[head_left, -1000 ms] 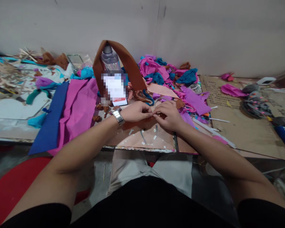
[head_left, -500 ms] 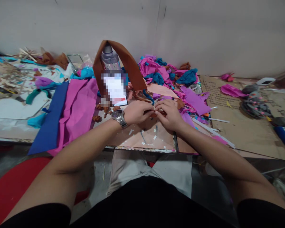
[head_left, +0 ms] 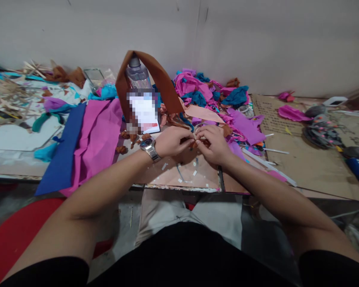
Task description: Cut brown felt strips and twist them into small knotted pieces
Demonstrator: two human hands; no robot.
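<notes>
My left hand (head_left: 174, 142), with a metal watch (head_left: 150, 150) on its wrist, is closed in a pinch. My right hand (head_left: 212, 144) meets it fingertip to fingertip, thumb and fingers pressed together. Between them is a small piece of brown crepe paper (head_left: 194, 146), mostly hidden by the fingers. Several small crumpled brown pieces (head_left: 121, 149) lie left of my left hand. Just beyond the hands, a phone (head_left: 146, 113) with a lit, blurred screen leans near a clear plastic bottle (head_left: 138, 75). A wide brown strip (head_left: 160, 79) drapes over the bottle's cap.
Pink sheets (head_left: 100, 131) and a dark blue sheet (head_left: 62, 153) overhang the front edge at left. Crumpled pink, teal and purple scraps (head_left: 194, 87) are heaped behind the hands. Cardboard (head_left: 302, 171) covers the right side, with white sticks (head_left: 272, 167) nearby. A red stool (head_left: 24, 227) stands lower left.
Both hands stay together in almost the same place, with only slight finger movement around the brown piece. The view has shifted very slightly.
</notes>
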